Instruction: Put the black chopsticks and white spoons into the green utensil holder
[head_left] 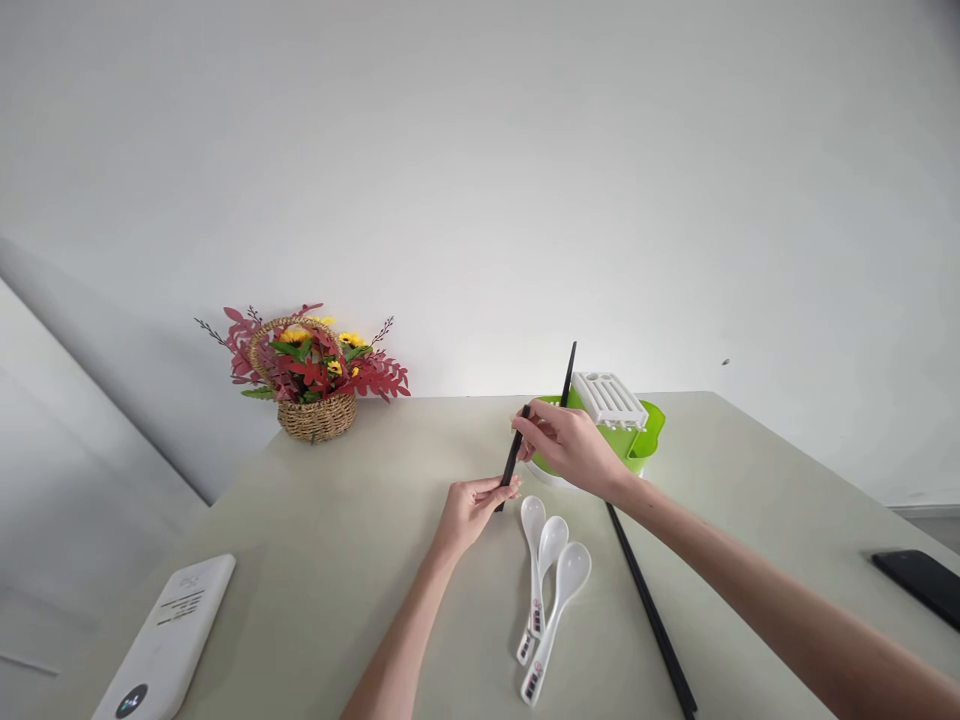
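Between my two hands is a pair of black chopsticks (511, 462), or perhaps a single one, tilted with the upper end leaning right. My left hand (471, 512) pinches the lower part, and my right hand (564, 445) grips near the top. Just behind my right hand stands a green and white utensil holder (619, 440), partly hidden by it. One black chopstick (570, 370) sticks up out of the holder's left side. Three white spoons (559, 575) lie fanned on the table below my hands. More black chopsticks (651, 610) lie under my right forearm.
A wicker basket of artificial flowers (318, 416) stands at the back left against the wall. A white device with a small round display (174, 630) lies at the front left. A black phone (921, 580) rests at the right table edge.
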